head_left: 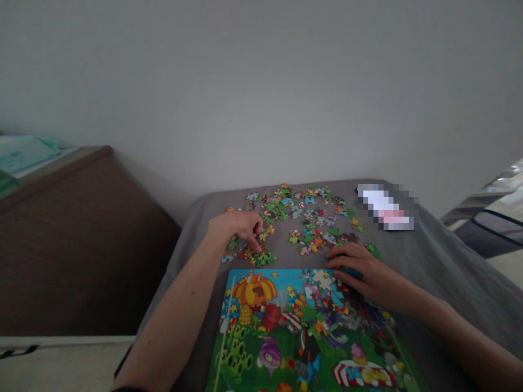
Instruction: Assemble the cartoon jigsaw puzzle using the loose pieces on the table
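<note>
My left hand (242,225) is bent down over loose jigsaw puzzle pieces (265,258) at the left of the pile. Its fingers are curled, with one fingertip touching down among the pieces; whatever they pinch is hidden. Across from it, my right hand (362,268) lies with fingers stretched out over the upper right edge of the puzzle board (281,375). The board carries a colourful cartoon picture with a pumpkin house and green plants, largely filled in. A pale gap (322,279) shows near its top edge, left of the right fingertips.
More loose pieces (314,231) spread over the grey cloth (192,239) behind the board. A phone with a blurred screen (386,207) lies at the back right. A brown wooden cabinet (81,245) stands at left, and a pale wall (253,98) rises behind.
</note>
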Motion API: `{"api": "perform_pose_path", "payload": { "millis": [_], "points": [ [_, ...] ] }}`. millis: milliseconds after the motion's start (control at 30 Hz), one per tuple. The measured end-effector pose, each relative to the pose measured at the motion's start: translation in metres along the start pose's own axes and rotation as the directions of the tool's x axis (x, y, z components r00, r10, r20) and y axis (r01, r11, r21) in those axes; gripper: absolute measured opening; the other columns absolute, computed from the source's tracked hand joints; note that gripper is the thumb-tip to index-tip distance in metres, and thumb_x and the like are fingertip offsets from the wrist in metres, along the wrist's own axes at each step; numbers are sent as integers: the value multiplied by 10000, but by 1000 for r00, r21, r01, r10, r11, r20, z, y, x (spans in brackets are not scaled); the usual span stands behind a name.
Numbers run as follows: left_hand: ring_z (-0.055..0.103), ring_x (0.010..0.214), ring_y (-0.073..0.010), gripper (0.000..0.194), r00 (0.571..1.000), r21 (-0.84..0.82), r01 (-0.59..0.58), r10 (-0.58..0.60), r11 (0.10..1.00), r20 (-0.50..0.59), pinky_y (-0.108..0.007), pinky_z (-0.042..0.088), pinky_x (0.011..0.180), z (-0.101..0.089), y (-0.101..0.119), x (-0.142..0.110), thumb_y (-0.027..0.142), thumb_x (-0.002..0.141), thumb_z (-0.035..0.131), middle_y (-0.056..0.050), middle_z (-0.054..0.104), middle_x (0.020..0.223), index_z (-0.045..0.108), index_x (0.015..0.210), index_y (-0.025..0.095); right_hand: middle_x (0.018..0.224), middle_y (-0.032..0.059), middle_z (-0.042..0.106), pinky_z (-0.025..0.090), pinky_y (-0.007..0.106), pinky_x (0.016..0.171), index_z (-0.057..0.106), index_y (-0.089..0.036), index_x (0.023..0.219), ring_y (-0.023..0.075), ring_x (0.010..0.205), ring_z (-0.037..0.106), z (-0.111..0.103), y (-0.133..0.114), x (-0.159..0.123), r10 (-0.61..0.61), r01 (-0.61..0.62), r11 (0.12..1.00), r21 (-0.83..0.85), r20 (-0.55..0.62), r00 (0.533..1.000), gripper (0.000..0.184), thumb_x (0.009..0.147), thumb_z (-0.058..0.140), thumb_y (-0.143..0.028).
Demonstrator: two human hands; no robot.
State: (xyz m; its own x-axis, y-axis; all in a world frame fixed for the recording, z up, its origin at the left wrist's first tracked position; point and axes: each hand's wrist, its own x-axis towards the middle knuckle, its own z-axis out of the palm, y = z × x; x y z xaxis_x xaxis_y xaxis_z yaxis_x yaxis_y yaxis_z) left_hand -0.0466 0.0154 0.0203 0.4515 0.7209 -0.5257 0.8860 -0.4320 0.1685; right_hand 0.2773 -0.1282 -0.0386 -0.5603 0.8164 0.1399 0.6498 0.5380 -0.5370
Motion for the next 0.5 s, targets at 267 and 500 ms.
{"api": "perform_pose_path", "payload": {
  "millis": [267,500],
  "points": [
    [551,668,-142,315,990,-73,29,-39,997,-139,-255,328,554,1,-3,4,427,681,816,38,659,762,629,837,226,1229,97,640,424,485,1069,705,-253,1094,261,1204,565,3,2,0,-10,10,1000,-2,-14,1000,261,996,504,-387],
    [574,730,-158,219,962,-59,-48,30,997,-270,-252,362,596,-8,6,-1,356,741,774,12,671,807,642,833,208,1215,91,643,428,451,1063,707,-245,1096,245,1195,567,-1,-2,1,-18,18,1000,3,-17,1000,251,996,511,-365]
  ]
}}
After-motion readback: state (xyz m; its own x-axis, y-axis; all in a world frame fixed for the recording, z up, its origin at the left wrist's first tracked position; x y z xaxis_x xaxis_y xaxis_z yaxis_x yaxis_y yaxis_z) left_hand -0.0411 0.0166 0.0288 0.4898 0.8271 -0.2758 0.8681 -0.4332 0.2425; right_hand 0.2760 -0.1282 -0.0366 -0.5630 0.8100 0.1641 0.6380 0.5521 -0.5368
